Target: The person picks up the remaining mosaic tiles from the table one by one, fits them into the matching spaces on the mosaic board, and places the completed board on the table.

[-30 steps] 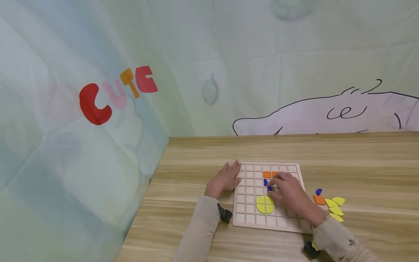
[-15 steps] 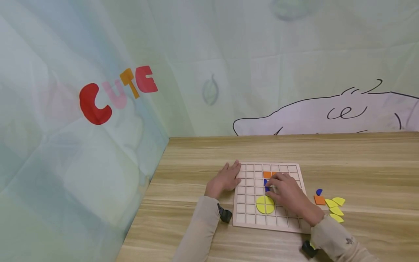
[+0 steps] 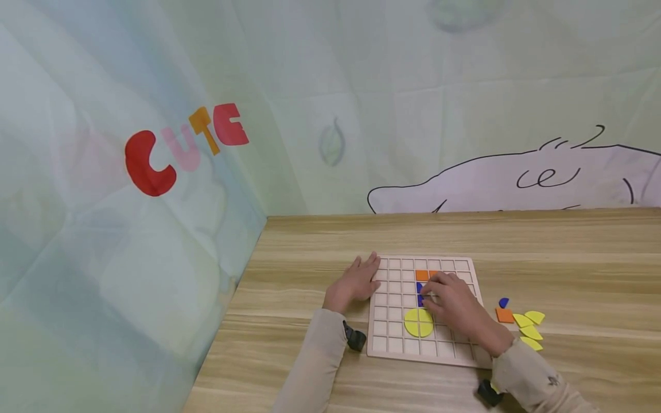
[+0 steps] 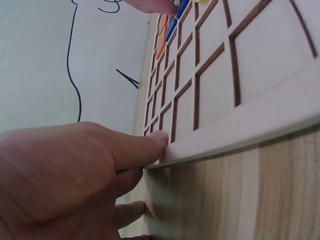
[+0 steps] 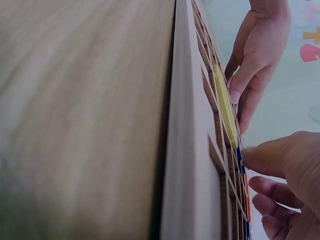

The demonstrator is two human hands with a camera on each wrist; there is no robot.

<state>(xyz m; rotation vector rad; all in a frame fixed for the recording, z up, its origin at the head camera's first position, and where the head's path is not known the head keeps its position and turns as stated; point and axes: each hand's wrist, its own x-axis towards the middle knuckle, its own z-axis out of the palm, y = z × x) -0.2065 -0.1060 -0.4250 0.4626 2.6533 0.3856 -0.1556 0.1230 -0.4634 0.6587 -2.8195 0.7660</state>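
Note:
A pale wooden grid board (image 3: 395, 344) lies on the table. My left hand (image 3: 355, 285) rests at its left edge with fingers stretched, the thumb (image 4: 155, 142) on the frame in the left wrist view. My right hand (image 3: 457, 301) bends over the middle of the board, thumb and fingertips pinching a blue half-circle piece (image 3: 420, 301) at its cell. Just above it sits another blue piece (image 3: 419, 288). Orange squares (image 3: 422, 275) fill cells higher up, partly behind the right hand. Below, yellow quarter-circle pieces (image 3: 412, 323) form a full disc.
To the right of the board lie a loose blue half-circle (image 3: 503, 302), an orange square (image 3: 504, 315) and several yellow pieces (image 3: 530, 332). A printed cloth (image 3: 330, 103) hangs behind the table's (image 3: 310, 241) far edge. Dark wrist cameras (image 3: 354, 336) sit on both sleeves.
The right hand has brought the lower blue piece slightly left and down, lining it up beneath the other blue one. My left hand has stayed in place.

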